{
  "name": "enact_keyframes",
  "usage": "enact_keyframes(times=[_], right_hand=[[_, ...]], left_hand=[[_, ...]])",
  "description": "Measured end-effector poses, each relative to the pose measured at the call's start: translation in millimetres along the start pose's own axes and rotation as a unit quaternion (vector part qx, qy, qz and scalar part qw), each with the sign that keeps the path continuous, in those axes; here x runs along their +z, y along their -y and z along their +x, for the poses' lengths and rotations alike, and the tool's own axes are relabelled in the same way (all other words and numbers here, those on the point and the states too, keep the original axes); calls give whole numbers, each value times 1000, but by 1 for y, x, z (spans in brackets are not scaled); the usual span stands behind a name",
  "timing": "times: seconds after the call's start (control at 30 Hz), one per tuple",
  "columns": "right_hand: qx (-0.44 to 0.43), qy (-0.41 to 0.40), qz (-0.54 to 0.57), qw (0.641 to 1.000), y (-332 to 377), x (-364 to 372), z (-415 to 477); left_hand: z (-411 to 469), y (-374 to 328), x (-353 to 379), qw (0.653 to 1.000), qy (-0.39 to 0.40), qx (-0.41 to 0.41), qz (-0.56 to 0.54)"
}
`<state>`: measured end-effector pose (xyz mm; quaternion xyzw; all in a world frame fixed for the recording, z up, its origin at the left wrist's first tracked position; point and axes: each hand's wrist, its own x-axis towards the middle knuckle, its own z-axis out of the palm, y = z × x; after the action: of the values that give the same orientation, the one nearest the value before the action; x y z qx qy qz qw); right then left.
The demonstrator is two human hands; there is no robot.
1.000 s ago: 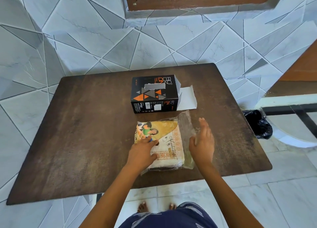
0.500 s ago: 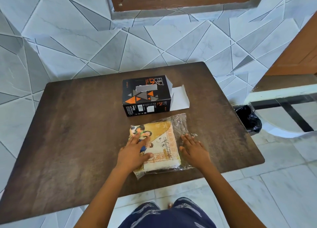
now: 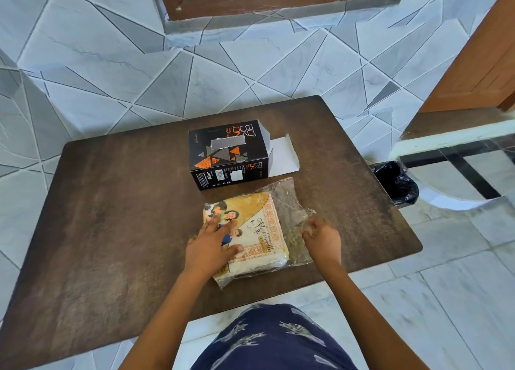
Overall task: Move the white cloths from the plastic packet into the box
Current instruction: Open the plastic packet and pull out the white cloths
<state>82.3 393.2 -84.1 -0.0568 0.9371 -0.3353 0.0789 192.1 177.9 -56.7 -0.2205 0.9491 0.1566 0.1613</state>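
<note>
The plastic packet lies on the table near the person, long axis left to right, with the white cloths folded inside and its loose clear mouth at the right end. The left hand lies flat on the packet's left half, fingers straight, pinning it. The right hand has a narrow grip, fingertips pinching the clear plastic at that mouth, so it seems the nearer hand for drawing the cloths out. The box lies just beyond, its open end also facing right.

Navy garment, pale leaf print
</note>
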Motion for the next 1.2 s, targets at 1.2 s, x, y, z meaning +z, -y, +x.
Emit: enact_keyframes(times=[1.2], right_hand=[[120,109,401,902,27,-32,8]], left_hand=[[-2,1,4,1000,9,14,4]])
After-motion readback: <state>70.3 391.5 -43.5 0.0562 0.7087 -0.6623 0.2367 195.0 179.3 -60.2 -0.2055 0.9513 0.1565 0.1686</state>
